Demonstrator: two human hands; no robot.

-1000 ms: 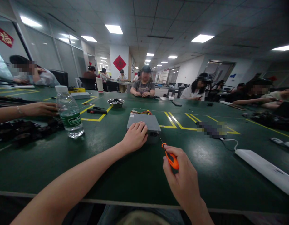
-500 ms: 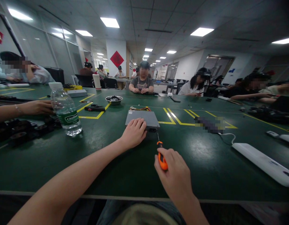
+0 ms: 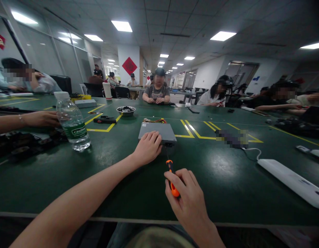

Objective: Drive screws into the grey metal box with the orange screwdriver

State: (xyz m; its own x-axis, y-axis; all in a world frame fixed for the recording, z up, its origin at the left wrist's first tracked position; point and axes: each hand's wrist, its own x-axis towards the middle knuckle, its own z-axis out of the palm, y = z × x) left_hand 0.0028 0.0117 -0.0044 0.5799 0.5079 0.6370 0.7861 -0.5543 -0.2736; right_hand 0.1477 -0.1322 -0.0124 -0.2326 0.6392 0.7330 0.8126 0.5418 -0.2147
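A grey metal computer power supply [image 3: 166, 130] lies on the green table, its socket side facing me and coloured cables at its back. My left hand [image 3: 149, 146] holds it, fingers laid over the top near the front edge; the thumb is hidden. In my right hand [image 3: 186, 193] is an orange and black screwdriver [image 3: 170, 167], gripped by the handle between thumb and fingers. Its thin shaft points up at the front face, just below the socket. Whether the tip touches the case, I cannot tell.
Left of me stand a water bottle [image 3: 73, 124] and another person's hand [image 3: 44, 119] by dark parts. Beyond are a black-handled tool [image 3: 104, 120], a metal bowl [image 3: 125, 110] and a white cup [image 3: 107, 91]. A white power strip [image 3: 291, 181] lies at right.
The screwdriver in my right hand has moved left and slightly toward me, its tip shifting from the front's right corner to below the socket. My left hand stays on the power supply.
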